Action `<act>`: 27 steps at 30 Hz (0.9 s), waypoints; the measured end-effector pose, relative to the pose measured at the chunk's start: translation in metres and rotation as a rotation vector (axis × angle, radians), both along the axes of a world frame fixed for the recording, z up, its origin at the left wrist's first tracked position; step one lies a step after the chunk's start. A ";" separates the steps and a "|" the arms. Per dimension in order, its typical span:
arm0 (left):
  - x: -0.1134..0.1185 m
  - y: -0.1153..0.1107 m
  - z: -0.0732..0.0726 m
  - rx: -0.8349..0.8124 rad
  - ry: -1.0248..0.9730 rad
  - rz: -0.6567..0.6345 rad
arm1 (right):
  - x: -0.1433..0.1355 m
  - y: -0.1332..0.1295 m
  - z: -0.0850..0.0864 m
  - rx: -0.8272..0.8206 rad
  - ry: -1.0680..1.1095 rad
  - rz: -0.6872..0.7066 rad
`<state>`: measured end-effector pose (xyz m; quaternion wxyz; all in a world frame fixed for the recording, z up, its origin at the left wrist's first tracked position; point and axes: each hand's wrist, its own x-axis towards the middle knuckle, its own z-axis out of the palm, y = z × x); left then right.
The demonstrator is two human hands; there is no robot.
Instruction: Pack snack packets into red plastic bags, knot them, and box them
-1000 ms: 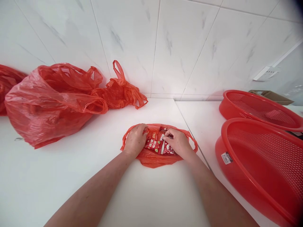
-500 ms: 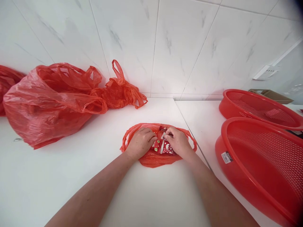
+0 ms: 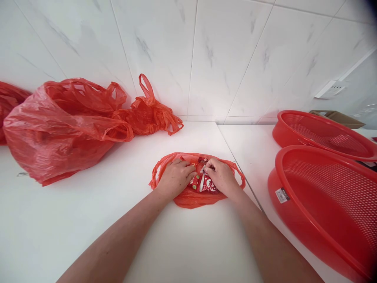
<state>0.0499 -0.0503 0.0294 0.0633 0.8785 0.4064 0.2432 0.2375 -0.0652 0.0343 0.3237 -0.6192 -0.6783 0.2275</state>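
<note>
While the left hand (image 3: 176, 177) lies curved over a red packet (image 3: 194, 182) (whether it grips, I can't tell from where I stand), the right hand (image 3: 220, 176) pinches a darker packet (image 3: 207, 185) beside it, near its pale edge. Both lie in the mouth of a red plastic bag (image 3: 191, 201) on the counter (image 3: 188, 247).

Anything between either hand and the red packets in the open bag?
Nothing visible. The left hand lies over the left packet, partly hiding it; the right hand is at the right packet. The red bag surrounds both packets, but its mouth is open above them.
</note>
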 end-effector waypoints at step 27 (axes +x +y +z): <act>0.000 -0.005 0.000 0.017 -0.370 -0.042 | -0.005 -0.002 0.000 0.237 0.032 0.106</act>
